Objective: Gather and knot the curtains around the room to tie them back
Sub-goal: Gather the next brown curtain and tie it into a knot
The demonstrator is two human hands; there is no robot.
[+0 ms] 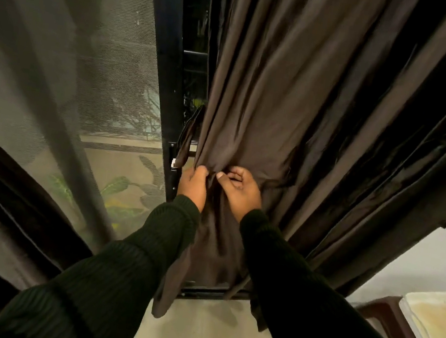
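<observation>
A dark brown curtain (284, 91) hangs in long folds over the right half of the window. My left hand (193, 184) grips a bunch of its fabric near the curtain's left edge. Close beside it, my right hand (239, 189) has curled fingers pinching the cloth at the same gathered spot. Below my hands the curtain's lower end (212, 253) drops loose to the floor. A second dark curtain (11, 196) hangs at the far left.
A black window frame (166, 75) with a mesh screen (87, 64) stands left of the curtain. A dark plastic chair (394, 327) with a pale cushion (435, 322) sits at lower right. Light floor (207, 335) lies below.
</observation>
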